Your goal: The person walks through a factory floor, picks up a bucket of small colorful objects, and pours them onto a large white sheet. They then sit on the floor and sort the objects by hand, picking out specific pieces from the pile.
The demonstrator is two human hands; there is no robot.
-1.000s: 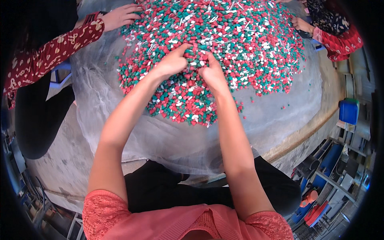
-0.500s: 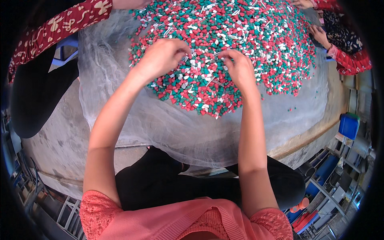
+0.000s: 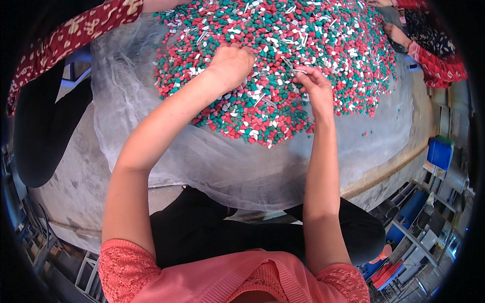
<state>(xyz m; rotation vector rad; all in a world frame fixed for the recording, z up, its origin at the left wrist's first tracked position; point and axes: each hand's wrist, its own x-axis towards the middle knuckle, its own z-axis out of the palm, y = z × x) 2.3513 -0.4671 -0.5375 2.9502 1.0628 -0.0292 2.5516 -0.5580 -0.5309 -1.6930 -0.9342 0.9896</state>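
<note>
A wide heap of small red, green and white pieces (image 3: 273,121) lies spread in front of me. My left hand (image 3: 233,63) rests over its middle with fingers curled down; the fingertips are hidden, so I cannot tell what they hold. To its right, my right hand (image 3: 316,86) has thumb and fingers closed on thin pale sticks (image 3: 289,64), whose ends stick out toward the left hand. Other thin pale sticks (image 3: 260,99) lie among the pieces just below and between my hands.
The heap sits on a sheer whitish mesh sheet (image 3: 212,166) over a grey surface (image 3: 76,177). At upper left reaches another person's patterned red sleeve (image 3: 86,38). Another person's hand (image 3: 398,36) works at the right edge. A blue bin (image 3: 440,153) stands at far right.
My left hand has moved right and farther over the heap. My right hand has shifted slightly right and now shows thin pale sticks between its fingers.
</note>
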